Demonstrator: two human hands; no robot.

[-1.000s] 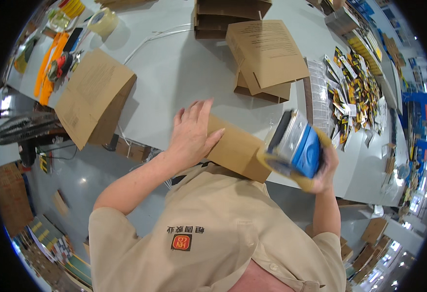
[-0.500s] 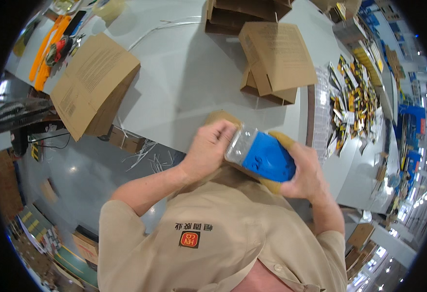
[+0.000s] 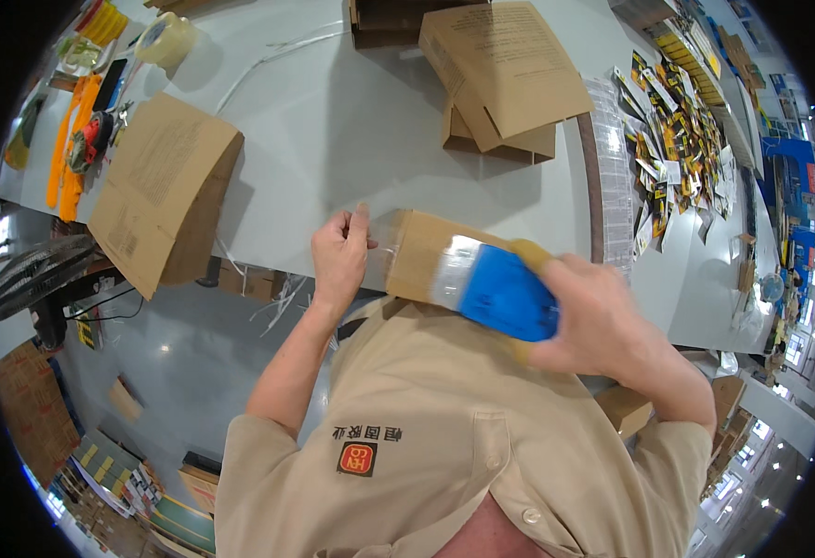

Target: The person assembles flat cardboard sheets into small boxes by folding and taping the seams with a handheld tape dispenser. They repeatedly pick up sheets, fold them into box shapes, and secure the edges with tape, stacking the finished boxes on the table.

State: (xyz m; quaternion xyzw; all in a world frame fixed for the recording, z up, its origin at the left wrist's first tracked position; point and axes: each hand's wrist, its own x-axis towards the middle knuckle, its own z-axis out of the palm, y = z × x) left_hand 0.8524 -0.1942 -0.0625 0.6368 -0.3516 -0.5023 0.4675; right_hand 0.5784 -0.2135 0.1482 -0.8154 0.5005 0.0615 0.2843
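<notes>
In my right hand point(image 3: 598, 312) is a blue tape dispenser point(image 3: 505, 290) with a clear front part, tilted against a brown cardboard box point(image 3: 418, 249). A yellowish roll point(image 3: 530, 253) shows at the dispenser's edge, partly behind my fingers. The box lies at the table's near edge, close against my shirt. Beyond its left end, a strip of clear tape point(image 3: 385, 240) sticks out toward my left hand point(image 3: 340, 260). That hand is closed with the thumb up, its fingertips at the strip's end.
Opened cardboard boxes stand on the grey table point(image 3: 333, 139): one at left point(image 3: 165, 177), another at back right point(image 3: 514, 70). A clear tape roll point(image 3: 165, 39), orange strips point(image 3: 71, 149) and a phone point(image 3: 111, 86) lie far left. Small packets point(image 3: 672, 139) are heaped at right; a black fan point(image 3: 45, 274) stands left.
My left hand has moved left, away from the dispenser. The dispenser has shifted slightly within my right hand's grip, and more of the box now shows beneath it.
</notes>
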